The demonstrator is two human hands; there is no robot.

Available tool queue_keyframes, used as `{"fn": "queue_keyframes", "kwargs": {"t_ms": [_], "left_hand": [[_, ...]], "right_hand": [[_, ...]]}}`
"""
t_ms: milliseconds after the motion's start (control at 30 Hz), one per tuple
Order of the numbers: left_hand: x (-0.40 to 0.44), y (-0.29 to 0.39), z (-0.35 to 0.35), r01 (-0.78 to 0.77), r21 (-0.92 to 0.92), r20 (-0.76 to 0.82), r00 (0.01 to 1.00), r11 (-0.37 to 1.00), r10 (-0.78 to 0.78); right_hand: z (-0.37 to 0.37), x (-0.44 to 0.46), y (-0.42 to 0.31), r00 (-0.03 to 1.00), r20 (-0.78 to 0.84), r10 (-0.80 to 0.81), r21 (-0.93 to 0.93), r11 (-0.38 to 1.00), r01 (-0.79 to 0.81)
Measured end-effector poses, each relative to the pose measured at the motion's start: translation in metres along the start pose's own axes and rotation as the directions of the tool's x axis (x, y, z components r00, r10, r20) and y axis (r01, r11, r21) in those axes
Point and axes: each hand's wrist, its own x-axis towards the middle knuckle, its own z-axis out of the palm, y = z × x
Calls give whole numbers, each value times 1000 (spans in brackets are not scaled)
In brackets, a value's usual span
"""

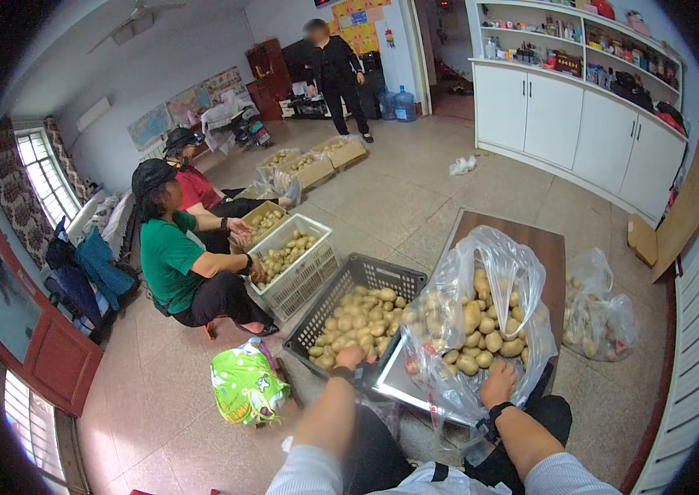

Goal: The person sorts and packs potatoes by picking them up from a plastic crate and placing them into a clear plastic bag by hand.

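My left hand is at the near side of a dark grey slotted crate, over its heap of potatoes; blur and the angle hide its fingers. My right hand is at the near side of a clear plastic bag, against the potatoes inside it. Its fingers are curled, and what they grip, if anything, is hidden. The bag stands open, partly over a flat silver plate beside the crate. A dark watch band circles my right wrist.
Left of the crate, two people squat at a white crate and a box of potatoes. A green patterned cloth covers something low. Another potato bag lies right. One person stands behind; white cabinets line the back.
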Motion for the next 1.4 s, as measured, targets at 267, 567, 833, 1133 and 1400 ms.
{"fn": "queue_keyframes", "kwargs": {"t_ms": [267,567,833,1133,1400], "left_hand": [[10,-12,12,-116,118,-139,981,986,132],[1,-22,22,-201,218,-292,920,955,260],[-11,-8,0,-62,242,-220,968,968,117],[16,-27,21,-97,234,-233,960,967,153],[-19,26,-12,-276,243,-217,919,930,330]], "right_hand": [[-5,-3,0,999,21,-28,27,999,27],[-7,-10,-2,975,14,-220,-116,969,220],[2,-6,3,937,80,-339,-167,922,348],[3,0,2,948,144,-285,-96,949,300],[-38,3,-28,969,154,-195,261,954,151]]}}
